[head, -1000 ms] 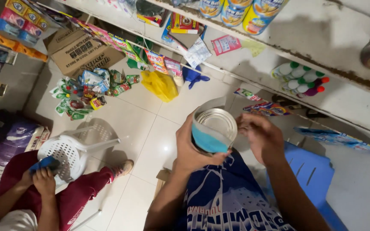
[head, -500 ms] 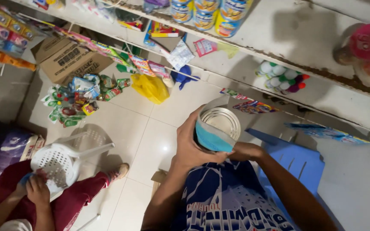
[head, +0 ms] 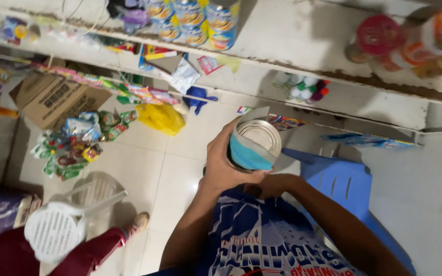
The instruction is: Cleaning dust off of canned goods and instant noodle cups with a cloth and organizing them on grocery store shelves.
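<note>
Left hand grips the side of a round tin, blue band around it, silver top facing up. Right hand is cupped beneath the tin, touching its base; its grip cannot be confirmed. The tin is held above the tiled floor, beside a blue plastic chair.

Left hand grips a round tin with a blue band, top facing the camera. Right hand sits beneath the tin. Blue plastic chair stands just beside.
</note>
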